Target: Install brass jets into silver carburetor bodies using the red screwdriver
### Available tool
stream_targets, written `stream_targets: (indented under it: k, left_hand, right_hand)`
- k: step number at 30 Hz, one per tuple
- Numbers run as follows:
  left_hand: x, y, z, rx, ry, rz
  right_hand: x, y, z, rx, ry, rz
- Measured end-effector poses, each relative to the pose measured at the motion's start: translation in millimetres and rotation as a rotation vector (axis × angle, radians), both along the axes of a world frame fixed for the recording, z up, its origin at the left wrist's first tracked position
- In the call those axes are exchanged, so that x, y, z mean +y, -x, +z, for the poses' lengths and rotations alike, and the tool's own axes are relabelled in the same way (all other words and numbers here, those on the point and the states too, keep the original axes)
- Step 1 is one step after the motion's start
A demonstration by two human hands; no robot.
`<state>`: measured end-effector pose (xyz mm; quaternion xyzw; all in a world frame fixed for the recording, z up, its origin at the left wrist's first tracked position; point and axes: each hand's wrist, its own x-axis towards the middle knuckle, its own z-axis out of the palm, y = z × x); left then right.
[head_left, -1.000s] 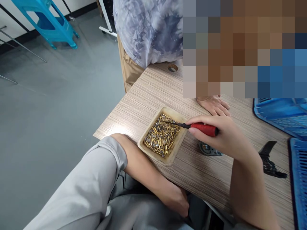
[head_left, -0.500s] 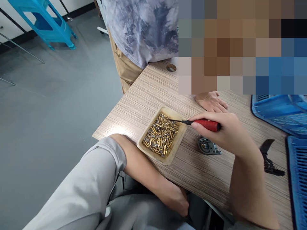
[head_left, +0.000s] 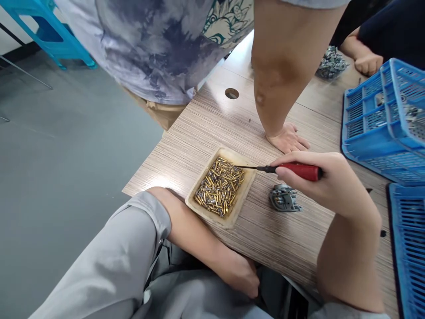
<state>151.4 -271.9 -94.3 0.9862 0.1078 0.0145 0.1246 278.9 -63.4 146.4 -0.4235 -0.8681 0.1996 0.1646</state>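
My right hand [head_left: 310,177] is closed around the red handle of a screwdriver [head_left: 302,171]. The screwdriver points left, and its thin dark tip reaches over the far part of a cream plastic tray [head_left: 239,212]. Many small brass-coloured and grey metal pins [head_left: 221,186] lie heaped in the tray. Just below the screwdriver, a grey cast metal part [head_left: 285,198] with small brass bits inside sits on the table. My left hand [head_left: 244,277] rests low by my lap, under the table edge, its fingers tucked out of sight.
Another person's hand [head_left: 288,138] is planted flat on the wood-grain table [head_left: 195,128], beyond my right hand. Blue crates [head_left: 368,128] stand along the right, one with metal parts inside. A heap of grey parts [head_left: 332,63] lies at the back, near a second person's fist [head_left: 369,64].
My right hand has drawn to the right with the screwdriver, its tip still over the tray. The person in the tie-dyed shirt has leaned further across the left of the view.
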Motion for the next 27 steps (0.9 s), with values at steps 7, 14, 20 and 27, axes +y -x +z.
stream_targets:
  k: [7,14,20,27]
  left_hand:
    - [12,9,12.5,-0.152,0.292,-0.428]
    - [23,18,10.6,-0.225,0.467,-0.438]
    - [25,18,1.7,-0.349,0.433,-0.439]
    - [24,21,18.7,-0.216,0.41,-0.4]
  right_hand:
    - [3,3,-10.6,-0.079,-0.031,-0.003]
    - [-2,-1,-0.7,-0.148,0.054,0.01]
    - [-4,-3,5.4,-0.13,0.093,0.033]
    - [-5,-3,8.5,-0.077,0.171,0.104]
